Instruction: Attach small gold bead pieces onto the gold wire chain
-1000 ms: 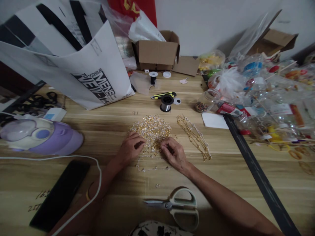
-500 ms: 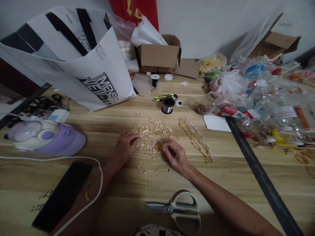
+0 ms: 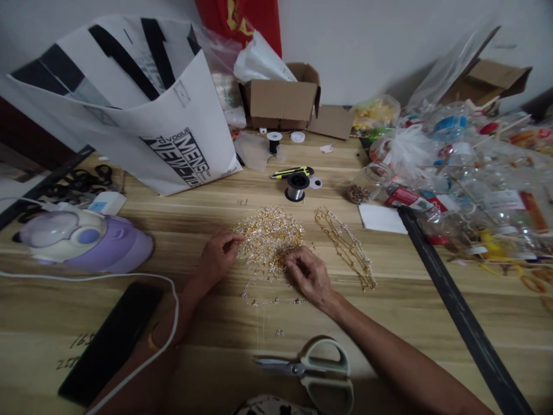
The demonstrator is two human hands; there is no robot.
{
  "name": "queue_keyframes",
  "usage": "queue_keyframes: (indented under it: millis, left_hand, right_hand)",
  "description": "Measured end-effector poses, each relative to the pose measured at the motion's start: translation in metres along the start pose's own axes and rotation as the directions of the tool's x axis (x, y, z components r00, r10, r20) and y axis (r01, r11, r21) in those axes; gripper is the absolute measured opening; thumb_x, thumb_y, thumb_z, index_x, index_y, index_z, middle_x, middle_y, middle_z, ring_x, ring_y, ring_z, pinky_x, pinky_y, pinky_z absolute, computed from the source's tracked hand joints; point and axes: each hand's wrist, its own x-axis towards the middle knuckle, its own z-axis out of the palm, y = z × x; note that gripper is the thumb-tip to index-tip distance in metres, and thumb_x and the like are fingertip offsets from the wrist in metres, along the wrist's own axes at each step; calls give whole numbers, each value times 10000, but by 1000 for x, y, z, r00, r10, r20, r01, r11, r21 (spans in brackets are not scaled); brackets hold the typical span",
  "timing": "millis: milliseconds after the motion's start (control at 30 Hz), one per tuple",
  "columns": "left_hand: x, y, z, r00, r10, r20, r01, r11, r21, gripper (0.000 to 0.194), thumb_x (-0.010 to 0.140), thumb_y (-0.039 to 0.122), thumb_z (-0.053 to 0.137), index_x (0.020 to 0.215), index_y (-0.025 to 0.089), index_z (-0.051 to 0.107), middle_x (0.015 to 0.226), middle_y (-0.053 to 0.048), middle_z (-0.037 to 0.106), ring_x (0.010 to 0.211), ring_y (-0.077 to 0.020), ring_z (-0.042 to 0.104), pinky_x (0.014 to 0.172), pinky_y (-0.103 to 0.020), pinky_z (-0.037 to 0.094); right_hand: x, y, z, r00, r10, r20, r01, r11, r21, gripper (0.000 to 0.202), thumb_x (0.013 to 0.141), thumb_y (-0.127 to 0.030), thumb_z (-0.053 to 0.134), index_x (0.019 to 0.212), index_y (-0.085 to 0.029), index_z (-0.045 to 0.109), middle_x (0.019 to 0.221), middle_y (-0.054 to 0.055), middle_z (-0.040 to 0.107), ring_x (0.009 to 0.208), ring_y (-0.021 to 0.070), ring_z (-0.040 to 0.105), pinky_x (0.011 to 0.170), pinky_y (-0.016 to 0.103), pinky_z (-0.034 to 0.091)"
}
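A heap of small gold and silver pieces (image 3: pixel 270 233) lies on the wooden table (image 3: pixel 216 202). My left hand (image 3: pixel 219 258) rests at the heap's left edge, its fingertips pinched into the pieces. My right hand (image 3: pixel 309 274) sits at the heap's near right edge with curled fingers, thumb and forefinger closed on pieces there. A thin beaded strand (image 3: pixel 270 300) lies on the table between my wrists. Several finished gold chains (image 3: pixel 345 245) are laid out to the right of the heap.
Scissors (image 3: pixel 317 369) lie near the front edge. A black phone (image 3: pixel 112 340), a white cable (image 3: pixel 173 305) and a purple device (image 3: pixel 86 239) are at left. A wire spool (image 3: pixel 296 185), utility knife (image 3: pixel 291 172), paper bag (image 3: pixel 129 104), cardboard box (image 3: pixel 280 98), black strip (image 3: pixel 458 311) and bagged clutter (image 3: pixel 466 161) ring the area.
My left fingers have reached a little further up into the heap's left edge. My right hand has stayed at the near right edge. The view has shifted slightly.
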Motion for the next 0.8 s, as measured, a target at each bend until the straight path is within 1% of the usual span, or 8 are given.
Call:
queue_keyframes:
  millis: [100,167,333,500,633,800]
  left_hand:
    - [1,1,-2,1000,-3,1,3,1000,15,158,801,157,522,818,184,677,806,-31,700,790,-180,620,750,-307,480]
    - [2,3,-3,1000,6,26,-6,1000,15,134,801,171,545,825,185,677,811,-35,697,796,-185,616,759,-315,477]
    - [1,9,-1,989,103,107,-107,994,25,111,813,172,570,802,187,679,805,-41,668,833,-198,566,801,-350,452]
    - [-2,12,3,978,159,132,-168,984,65,143,857,181,544,826,182,683,821,-46,647,863,-195,528,849,-367,427]
    - [-1,14,2,974,171,148,-183,980,74,140,857,182,549,782,174,667,795,-46,643,834,-195,523,836,-367,418]
    - [0,17,-2,964,163,209,-177,983,53,138,842,165,558,739,170,650,771,-37,641,808,-192,512,813,-358,413]
  right_hand:
    - [0,-1,0,1000,6,5,-6,1000,1,142,910,-204,475,789,-187,548,739,32,554,696,154,511,636,272,412]
    - [0,-1,0,1000,6,2,-6,1000,-3,144,911,-209,473,791,-187,549,743,34,556,699,155,513,636,275,413]
    - [0,0,0,1000,2,-3,-2,1000,5,148,911,-214,469,789,-188,550,736,33,553,695,157,511,641,278,417]
    - [0,0,0,1000,10,0,-10,1000,7,150,908,-216,472,787,-187,556,735,31,554,694,156,513,641,272,413]
    - [0,0,0,1000,3,2,-3,1000,9,147,907,-209,471,787,-186,553,738,31,551,696,155,513,641,271,412]
    - [1,0,1,1000,4,-8,-4,1000,2,147,905,-218,476,784,-188,552,732,33,551,689,159,513,633,277,414]
